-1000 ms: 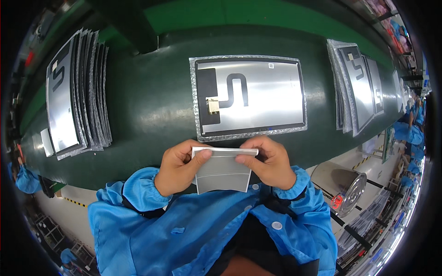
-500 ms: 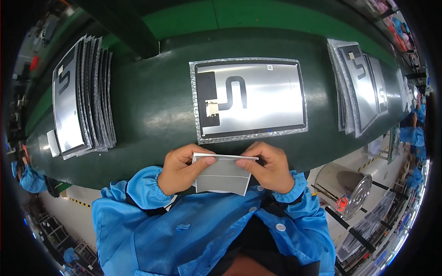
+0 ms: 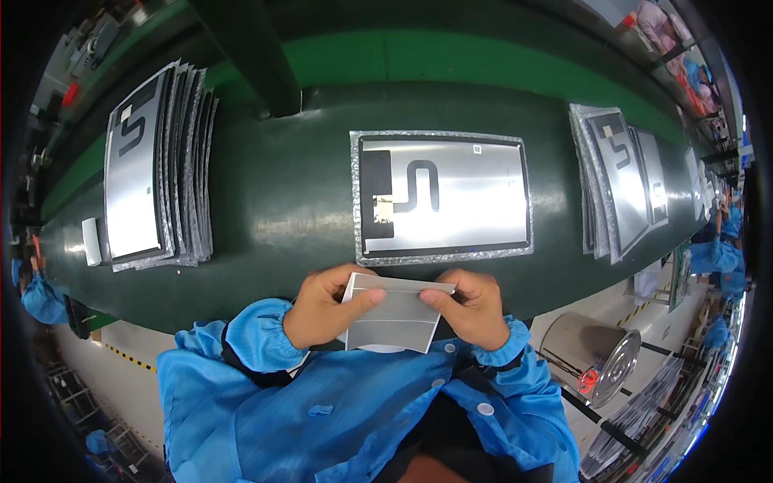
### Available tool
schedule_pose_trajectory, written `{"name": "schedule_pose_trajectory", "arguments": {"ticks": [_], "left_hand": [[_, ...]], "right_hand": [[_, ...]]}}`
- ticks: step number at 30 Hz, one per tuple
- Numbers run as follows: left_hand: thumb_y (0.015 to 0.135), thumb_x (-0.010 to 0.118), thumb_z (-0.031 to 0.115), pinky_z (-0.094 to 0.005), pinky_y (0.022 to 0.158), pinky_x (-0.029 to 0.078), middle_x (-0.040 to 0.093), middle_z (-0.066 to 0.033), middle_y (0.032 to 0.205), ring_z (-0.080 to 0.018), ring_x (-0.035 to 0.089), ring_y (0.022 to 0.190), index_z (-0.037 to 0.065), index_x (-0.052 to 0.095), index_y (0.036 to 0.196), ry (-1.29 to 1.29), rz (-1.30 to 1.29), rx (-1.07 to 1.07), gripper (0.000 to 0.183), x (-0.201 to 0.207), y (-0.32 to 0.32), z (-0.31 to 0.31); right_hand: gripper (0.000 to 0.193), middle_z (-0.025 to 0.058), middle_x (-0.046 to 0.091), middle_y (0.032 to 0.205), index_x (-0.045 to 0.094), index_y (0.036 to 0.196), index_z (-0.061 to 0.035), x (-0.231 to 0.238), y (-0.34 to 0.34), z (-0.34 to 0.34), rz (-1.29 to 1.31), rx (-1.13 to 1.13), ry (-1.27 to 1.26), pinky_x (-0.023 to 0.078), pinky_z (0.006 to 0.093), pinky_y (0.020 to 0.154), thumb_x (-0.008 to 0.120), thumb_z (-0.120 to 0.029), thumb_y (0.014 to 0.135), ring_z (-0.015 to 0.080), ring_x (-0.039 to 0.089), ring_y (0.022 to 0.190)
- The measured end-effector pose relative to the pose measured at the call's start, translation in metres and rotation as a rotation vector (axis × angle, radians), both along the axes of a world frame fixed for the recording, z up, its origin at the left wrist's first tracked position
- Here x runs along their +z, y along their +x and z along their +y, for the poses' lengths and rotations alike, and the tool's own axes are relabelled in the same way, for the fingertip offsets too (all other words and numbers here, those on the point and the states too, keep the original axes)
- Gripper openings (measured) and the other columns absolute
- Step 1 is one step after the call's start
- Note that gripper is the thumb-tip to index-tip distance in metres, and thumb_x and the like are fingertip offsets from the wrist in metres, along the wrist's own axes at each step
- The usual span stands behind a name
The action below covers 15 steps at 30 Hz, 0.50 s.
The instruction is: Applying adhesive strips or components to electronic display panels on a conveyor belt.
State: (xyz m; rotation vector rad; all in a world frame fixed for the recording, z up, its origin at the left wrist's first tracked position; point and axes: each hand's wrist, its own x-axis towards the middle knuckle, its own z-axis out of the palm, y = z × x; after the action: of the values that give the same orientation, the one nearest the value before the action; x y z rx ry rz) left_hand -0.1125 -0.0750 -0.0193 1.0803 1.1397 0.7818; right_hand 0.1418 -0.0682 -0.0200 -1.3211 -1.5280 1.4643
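Grey sheet [image 3: 394, 315] pinched at its upper corners between left hand [image 3: 326, 306] and right hand [image 3: 467, 306], above the green belt [image 3: 282, 201]

The flat rectangular silver foil panel [image 3: 441, 197] bore a black S-shaped stripe; the dark green worktop [image 3: 282, 209] gleamed; the small grey sheet [image 3: 394, 315] showed pale lines.

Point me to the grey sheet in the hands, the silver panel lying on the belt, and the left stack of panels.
grey sheet [image 3: 394, 318], head view, its bare middle.
silver panel [image 3: 475, 201], head view, plain silver face.
left stack of panels [image 3: 137, 189], head view, top panel's face.
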Motion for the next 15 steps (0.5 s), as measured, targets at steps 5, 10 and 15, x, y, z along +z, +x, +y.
{"name": "schedule_pose_trajectory", "arguments": {"ticks": [5,10,15], "left_hand": [[0.100,0.070,0.014,-0.0318,0.084,0.057,0.075,-0.0113,0.103,-0.0161,0.070,0.097,0.001,0.066,0.113,0.002,-0.007,-0.091,0.019,-0.006,-0.003,-0.001],[0.102,0.062,0.007,-0.0446,0.105,0.050,0.070,-0.0186,0.118,-0.0331,0.062,0.126,-0.002,0.063,0.114,0.267,-0.085,-0.191,0.016,-0.005,0.000,0.001],[0.100,0.063,0.004,-0.0465,0.110,0.047,0.066,-0.0181,0.129,-0.0376,0.056,0.135,-0.002,0.063,0.114,0.374,-0.016,-0.228,0.016,-0.005,-0.001,0.005]], "right_hand": [[0.025,0.0108,0.073,0.094,0.071,0.102,-0.0009,0.001,0.006,-0.002,-0.005,-0.083,0.210,0.053,0.0287,0.072,0.084,-0.015,0.085,0.0162,0.068,0.082],[0.049,0.0185,0.064,0.124,0.066,0.121,-0.0018,0.017,0.060,0.011,-0.452,-0.227,0.606,0.052,0.0399,0.093,0.086,-0.016,0.079,0.0315,0.064,0.109],[0.064,0.0221,0.049,0.145,0.061,0.134,-0.0047,0.004,0.075,0.018,-0.905,-0.117,0.637,0.043,0.0487,0.107,0.086,-0.020,0.078,0.0426,0.049,0.131]]}}
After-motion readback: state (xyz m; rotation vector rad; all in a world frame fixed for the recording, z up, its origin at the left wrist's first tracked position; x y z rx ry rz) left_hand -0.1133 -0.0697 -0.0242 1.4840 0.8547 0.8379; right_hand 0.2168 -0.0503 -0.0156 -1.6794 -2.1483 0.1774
